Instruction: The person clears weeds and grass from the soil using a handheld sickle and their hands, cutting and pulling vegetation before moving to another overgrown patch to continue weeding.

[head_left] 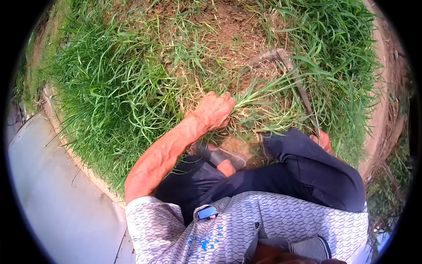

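My left hand [215,110] is closed round a bunch of long green grass [259,93], whose blades fan out to the right. At the right, beside my knee, my right hand [324,141] grips the handle of a sickle [302,91]. The sickle's shaft runs up and left to a bent metal head, and its blade [263,57] points left over dry cut grass and soil. The blade lies above the held bunch, apart from my left hand. My knee hides part of my right hand.
Tall green grass stands at the left [101,88] and upper right [334,39]. Bare brown soil [233,22] shows at the top centre. A sandalled foot [226,165] is below my left hand. A pale paved surface [57,176] lies at the lower left, a dirt edge [382,88] at the right.
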Motion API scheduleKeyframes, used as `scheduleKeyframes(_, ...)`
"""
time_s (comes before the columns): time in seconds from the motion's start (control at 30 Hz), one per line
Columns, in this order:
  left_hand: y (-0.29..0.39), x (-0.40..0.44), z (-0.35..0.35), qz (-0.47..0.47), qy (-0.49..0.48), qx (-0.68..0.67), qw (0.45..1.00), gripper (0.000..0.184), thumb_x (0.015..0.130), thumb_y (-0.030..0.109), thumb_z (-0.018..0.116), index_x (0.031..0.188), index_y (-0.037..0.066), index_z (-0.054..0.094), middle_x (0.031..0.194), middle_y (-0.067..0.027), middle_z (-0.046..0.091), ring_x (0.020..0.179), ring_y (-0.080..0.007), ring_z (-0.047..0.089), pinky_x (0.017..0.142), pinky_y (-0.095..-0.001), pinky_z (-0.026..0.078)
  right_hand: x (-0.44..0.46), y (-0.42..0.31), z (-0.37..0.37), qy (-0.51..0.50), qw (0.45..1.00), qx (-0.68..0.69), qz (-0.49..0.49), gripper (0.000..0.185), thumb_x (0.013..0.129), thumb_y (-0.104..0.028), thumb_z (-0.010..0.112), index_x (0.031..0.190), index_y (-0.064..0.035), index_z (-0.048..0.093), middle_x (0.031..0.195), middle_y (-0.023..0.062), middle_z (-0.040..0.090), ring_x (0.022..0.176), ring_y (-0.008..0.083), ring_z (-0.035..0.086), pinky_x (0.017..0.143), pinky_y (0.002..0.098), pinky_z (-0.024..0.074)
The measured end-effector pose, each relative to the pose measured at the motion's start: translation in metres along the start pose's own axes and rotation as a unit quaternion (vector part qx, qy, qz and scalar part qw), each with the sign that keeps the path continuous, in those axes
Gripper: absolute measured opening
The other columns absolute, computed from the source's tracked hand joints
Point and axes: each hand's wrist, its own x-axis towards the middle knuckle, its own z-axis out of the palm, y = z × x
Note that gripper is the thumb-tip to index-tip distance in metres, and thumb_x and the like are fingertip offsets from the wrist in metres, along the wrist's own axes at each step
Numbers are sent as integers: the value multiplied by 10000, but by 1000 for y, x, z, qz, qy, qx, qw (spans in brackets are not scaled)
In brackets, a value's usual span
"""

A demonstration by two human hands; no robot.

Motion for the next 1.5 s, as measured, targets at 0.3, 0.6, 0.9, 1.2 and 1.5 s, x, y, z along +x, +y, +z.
scheduleKeyframes(0.3,-7,-7,-5,-2,25,-16,1000,338,703,115,663,986,16,508,982,-188,571,878,-362,618,784,-470,459,54,-59,3,-68,987,-141,-47,297,944,-167,568,1209,-40,524,892,92,574,790,202,519,682,364,455)
scheduleKeyframes(0.6,4,-9,7,-20,8,-37,999,267,742,87,613,968,10,494,978,-196,571,924,-375,623,854,-552,467,74,-93,31,95,973,199,-62,146,911,-141,534,923,-5,585,738,39,555,673,125,462,603,350,427)
scheduleKeyframes(0.9,16,-22,6,-18,34,-68,997,211,736,79,607,915,11,517,866,-191,563,810,-371,626,736,-464,492,1,-34,1,27,998,62,-15,204,882,-182,578,980,-5,603,754,76,576,668,160,493,616,349,433)
scheduleKeyframes(1.2,6,-41,-11,-19,-1,-52,998,291,733,92,618,971,-20,494,897,-226,566,836,-409,619,754,-478,509,88,-90,40,103,980,168,-33,143,881,-168,630,925,-43,576,692,13,504,654,105,448,551,306,386)
scheduleKeyframes(1.5,-12,-92,-28,-116,-44,-65,990,405,776,237,696,1055,13,507,965,-211,577,851,-401,622,735,-486,506,32,-72,0,-15,985,166,-36,206,910,-169,633,1056,-33,585,743,-34,528,654,70,460,542,274,376)
